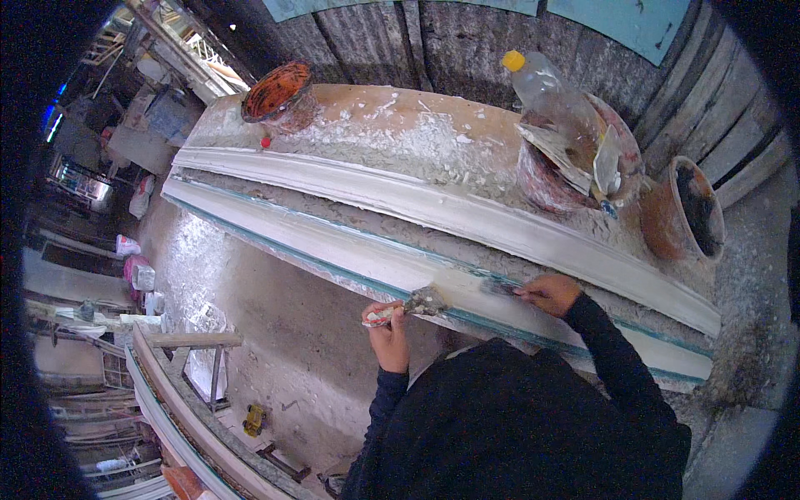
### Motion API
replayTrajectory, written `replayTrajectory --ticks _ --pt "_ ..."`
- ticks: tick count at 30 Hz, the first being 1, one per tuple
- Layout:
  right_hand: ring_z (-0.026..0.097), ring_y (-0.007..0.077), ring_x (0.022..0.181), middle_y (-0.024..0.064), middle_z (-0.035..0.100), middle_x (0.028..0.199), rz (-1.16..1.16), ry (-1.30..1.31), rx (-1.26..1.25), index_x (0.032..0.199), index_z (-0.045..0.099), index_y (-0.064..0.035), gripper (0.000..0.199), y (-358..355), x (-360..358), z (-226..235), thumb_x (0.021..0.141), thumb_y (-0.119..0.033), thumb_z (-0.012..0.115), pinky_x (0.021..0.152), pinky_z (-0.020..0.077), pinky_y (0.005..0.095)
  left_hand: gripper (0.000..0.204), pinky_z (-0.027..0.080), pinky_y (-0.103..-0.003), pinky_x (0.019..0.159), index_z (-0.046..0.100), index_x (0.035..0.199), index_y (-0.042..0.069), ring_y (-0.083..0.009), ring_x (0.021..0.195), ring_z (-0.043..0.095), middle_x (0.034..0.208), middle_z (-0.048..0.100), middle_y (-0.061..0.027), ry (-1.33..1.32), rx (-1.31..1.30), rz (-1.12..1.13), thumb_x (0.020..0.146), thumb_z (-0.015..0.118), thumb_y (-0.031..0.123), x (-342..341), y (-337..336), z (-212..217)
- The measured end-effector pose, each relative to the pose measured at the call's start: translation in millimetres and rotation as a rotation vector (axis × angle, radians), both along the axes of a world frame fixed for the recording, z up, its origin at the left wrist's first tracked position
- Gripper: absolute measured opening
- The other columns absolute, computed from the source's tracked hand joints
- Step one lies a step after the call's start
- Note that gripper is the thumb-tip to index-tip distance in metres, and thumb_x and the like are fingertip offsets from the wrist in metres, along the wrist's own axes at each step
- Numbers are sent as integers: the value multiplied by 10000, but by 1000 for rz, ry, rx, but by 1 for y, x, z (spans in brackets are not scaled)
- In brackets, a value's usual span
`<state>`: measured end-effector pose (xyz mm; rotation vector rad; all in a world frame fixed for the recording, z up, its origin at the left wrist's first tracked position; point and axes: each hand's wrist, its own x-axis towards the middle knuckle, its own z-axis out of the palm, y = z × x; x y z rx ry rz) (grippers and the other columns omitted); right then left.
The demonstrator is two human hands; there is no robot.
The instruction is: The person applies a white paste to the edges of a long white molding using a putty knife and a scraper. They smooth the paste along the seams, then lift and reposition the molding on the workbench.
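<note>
The left hand (pixel 388 340) is closed around the pale and red handle of a broad scraper (pixel 427 302), thumb and fingers wrapped about it with no visible gap. The scraper's wide end is caked with greyish paste and sits over the near edge of a long white moulding (pixel 350 252), close to its teal border. The right hand (pixel 550 295) is also closed, fingers curled in over the handle of a second, thin-bladed tool (pixel 498 287). That blade is blurred and lies at the face of the same moulding, just to the right of the scraper; how firmly it presses, I cannot tell.

The moulding runs slantwise across the front of the surface (pixel 400 119), nearest the person. Just behind it, across a narrow strip of grey rubble, lies another white moulding (pixel 433 206). Farther back, white crumbs are scattered around an orange-lined pot (pixel 279 98) on the left. To the right are a clear bottle with a yellow cap (pixel 546 87), a bowl of broken pieces (pixel 546 179) and a brown pot (pixel 664 218) with a dark inside
</note>
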<state>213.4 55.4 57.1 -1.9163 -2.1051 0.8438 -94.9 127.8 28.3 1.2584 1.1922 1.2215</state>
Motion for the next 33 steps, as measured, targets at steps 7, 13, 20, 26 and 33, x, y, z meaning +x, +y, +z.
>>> replayTrajectory --ticks 7,13,20,26,33 --pt "574 269 680 85 600 755 -26 -39 19 997 625 -240 225 -24 17 -9 782 -244 560 598 445 379 236 428 -256 750 350 998 39 -159 847 536 937 553 -135 42 50 4 843 520 93 5 -3 1" --pt "573 266 700 86 593 760 1 -53 11 999 623 -251 225 -7 6 -12 786 -256 551 607 446 370 230 440 -255 731 350 995 45 -158 837 540 945 552 -141 -15 12 7 841 519 76 3 -2 -2" --pt "561 305 719 127 580 738 -66 -40 -49 966 624 -220 254 -18 8 -12 821 -370 479 609 443 419 230 460 -233 690 339 998 44 -148 808 549 941 552 -142 -13 2 11 841 507 48 2 -7 -5" --pt "578 304 757 115 612 844 -18 101 74 952 625 -191 265 71 -53 -31 809 -362 482 660 464 403 247 454 -230 684 338 1001 43 -146 789 548 940 551 -137 -39 -24 -2 836 521 59 4 -4 0" --pt "591 270 790 107 624 842 25 111 -39 968 628 -151 271 43 -20 -19 807 -334 509 693 459 347 249 448 -256 731 345 1005 46 -155 816 548 945 547 -133 37 68 27 836 527 75 4 -9 -3"
